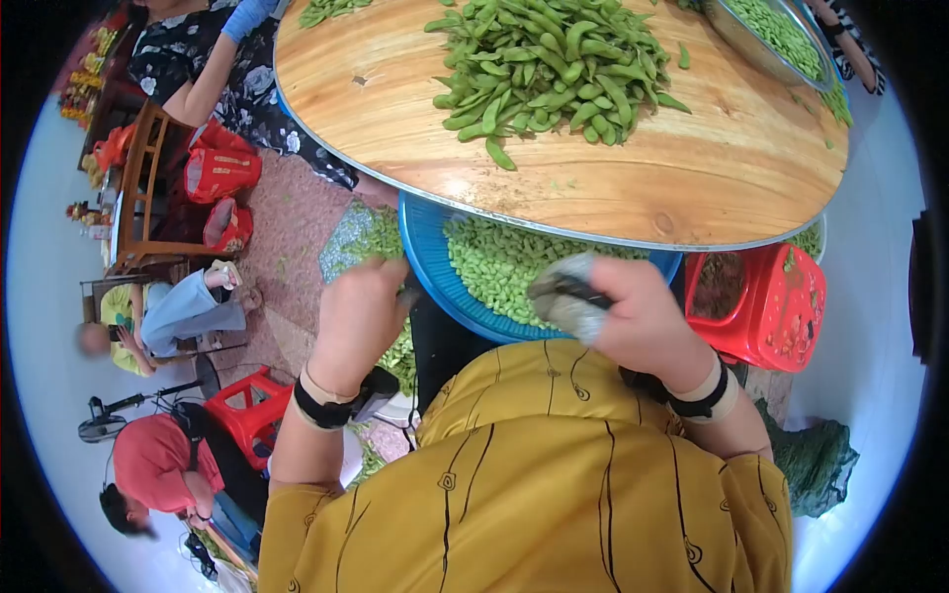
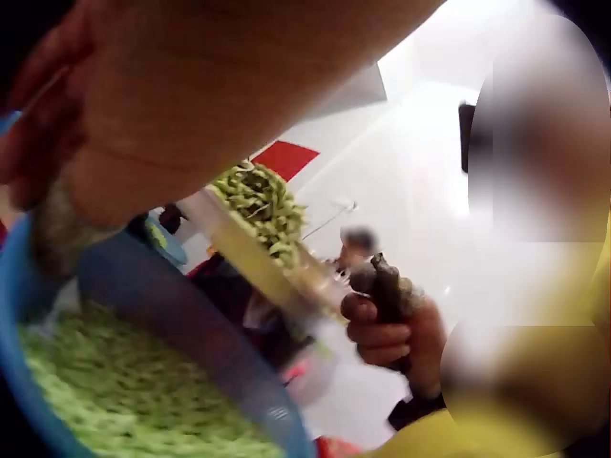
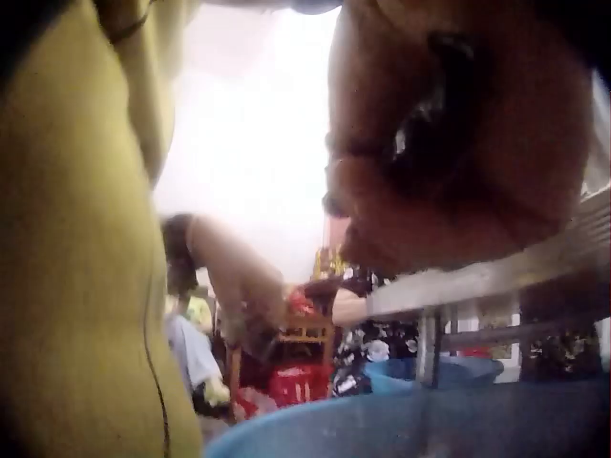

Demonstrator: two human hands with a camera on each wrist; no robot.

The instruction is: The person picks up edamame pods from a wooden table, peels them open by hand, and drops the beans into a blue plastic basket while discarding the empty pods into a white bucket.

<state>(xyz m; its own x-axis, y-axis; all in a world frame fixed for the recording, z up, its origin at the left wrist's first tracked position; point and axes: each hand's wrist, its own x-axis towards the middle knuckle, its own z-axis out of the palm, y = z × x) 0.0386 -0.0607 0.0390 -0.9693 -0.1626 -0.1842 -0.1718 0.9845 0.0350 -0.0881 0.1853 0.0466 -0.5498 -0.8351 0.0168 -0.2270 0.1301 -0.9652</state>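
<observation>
My right hand (image 1: pixel 638 306) is over the right part of the blue basin (image 1: pixel 420 252), its curled fingers gripping a grey-and-black thing (image 1: pixel 573 296) with a shiny, wrapped look; its kind cannot be told. The left wrist view also shows this right hand (image 2: pixel 401 334) with the dark thing upright in its fist. My left hand (image 1: pixel 361 316) is at the basin's left edge, knuckles up, its fingertips mostly hidden from above. In the right wrist view the left hand (image 3: pixel 253 301) hangs blurred, fingers downward. Shelled green beans (image 1: pixel 504 267) lie in the basin.
A wooden tabletop (image 1: pixel 356 128) overhangs the basin, bearing a pile of green pods (image 1: pixel 554 69) and a metal bowl (image 1: pixel 732 30) of beans. A red stool (image 1: pixel 781 306) stands to the right. Other people sit at the left, near a red stool (image 1: pixel 247 415) and a fan (image 1: pixel 99 420).
</observation>
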